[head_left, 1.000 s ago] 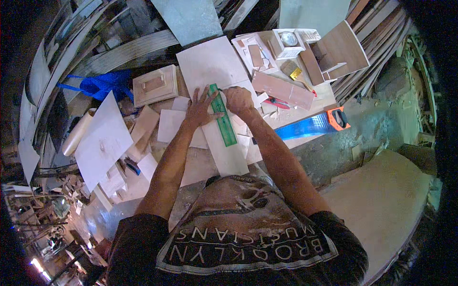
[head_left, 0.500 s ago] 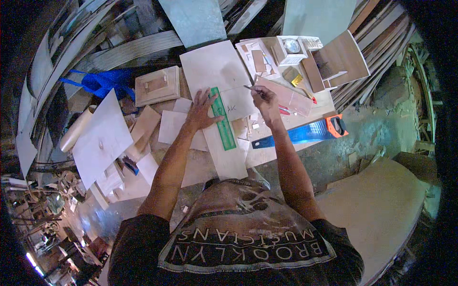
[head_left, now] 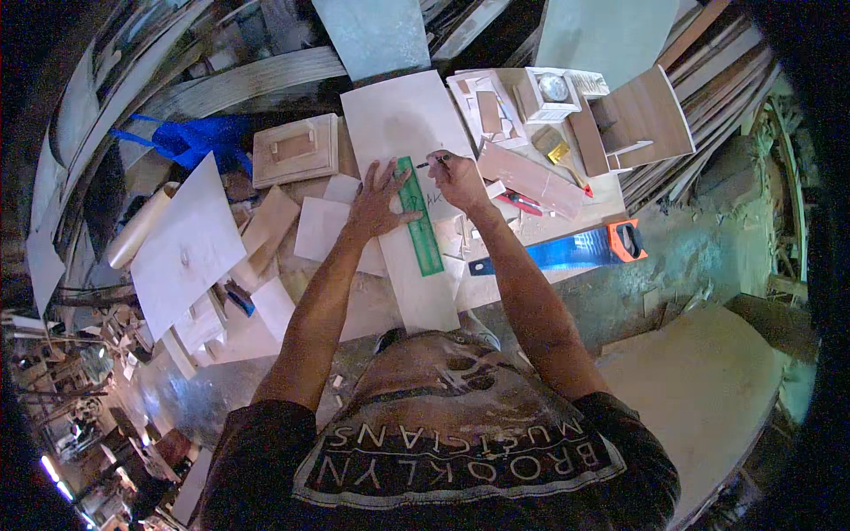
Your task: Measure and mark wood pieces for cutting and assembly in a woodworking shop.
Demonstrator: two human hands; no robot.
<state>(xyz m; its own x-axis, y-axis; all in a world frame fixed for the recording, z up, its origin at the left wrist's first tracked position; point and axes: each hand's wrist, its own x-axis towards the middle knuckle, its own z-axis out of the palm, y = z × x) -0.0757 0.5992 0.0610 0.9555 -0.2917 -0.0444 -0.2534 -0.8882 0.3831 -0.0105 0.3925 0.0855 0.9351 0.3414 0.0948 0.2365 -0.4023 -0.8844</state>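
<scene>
A pale flat board (head_left: pixel 396 113) lies before me with dark handwritten marks on it. Across it a green ruler (head_left: pixel 421 227) slants, running from the board toward the table's near edge. My left hand (head_left: pixel 379 203) presses on the ruler with fingers spread, thumb across it and fingertips near its far end. Just right of that end, my right hand (head_left: pixel 460 183) pinches a slim dark pen or pencil (head_left: pixel 423 165), its tip pointing left at the ruler's edge. Whether the tip touches the board I cannot tell.
To the right lie a blue handsaw (head_left: pixel 575 250) with an orange handle, a red cutter (head_left: pixel 521 203), a paintbrush (head_left: pixel 560 152) and a small wooden box with a round dial (head_left: pixel 553 87). A framed wooden panel (head_left: pixel 295 150) and loose sheets (head_left: pixel 188 243) sit left.
My right hand has moved left with the pen or pencil, from out on the board to beside the ruler's far end. My left hand stays on the ruler.
</scene>
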